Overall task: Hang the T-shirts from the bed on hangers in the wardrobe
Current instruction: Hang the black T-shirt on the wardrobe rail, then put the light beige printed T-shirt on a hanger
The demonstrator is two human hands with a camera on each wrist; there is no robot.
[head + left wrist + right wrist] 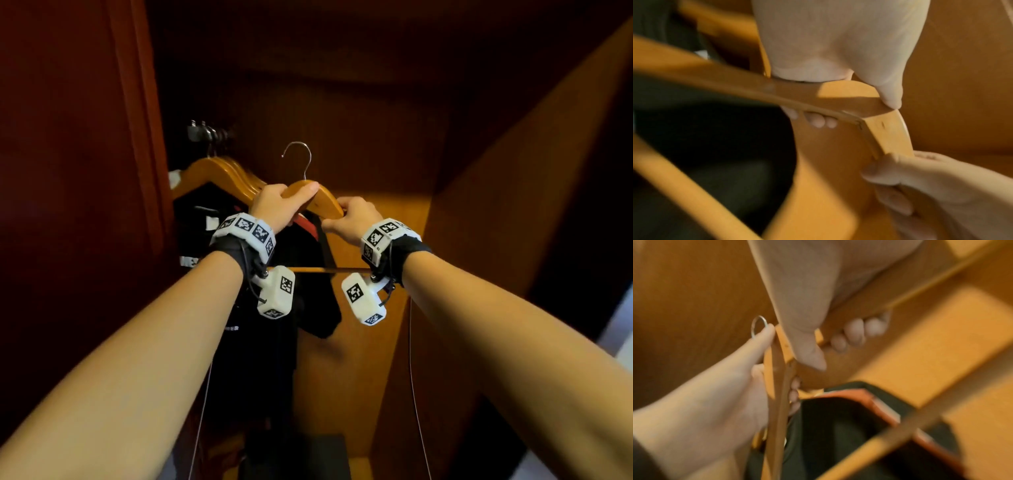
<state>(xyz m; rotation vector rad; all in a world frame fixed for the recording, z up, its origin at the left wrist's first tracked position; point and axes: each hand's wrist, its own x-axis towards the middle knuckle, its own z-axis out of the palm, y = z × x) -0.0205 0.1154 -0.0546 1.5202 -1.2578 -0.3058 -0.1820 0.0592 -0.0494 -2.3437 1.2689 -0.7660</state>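
Observation:
I hold a wooden hanger [323,200] up inside the wardrobe, and its metal hook [302,157] is free in the air. My left hand [279,205] grips the top by the hook, thumb along the wood. My right hand [352,219] grips the right arm of the hanger. A black T-shirt [308,294] with a red neckline hangs below the hanger; how it sits on the arms is hidden by my hands. The left wrist view shows my left hand [838,48] on the hanger [838,99]. The right wrist view shows my right hand [818,305], the hook [758,326] and the T-shirt [838,426].
Several wooden hangers [219,174] with dark clothes [205,233] hang at the left from a rail [209,132]. The wardrobe's wooden back wall [376,222] and right side panel [513,205] close in the space. A dark flat thing [308,455] lies on the floor.

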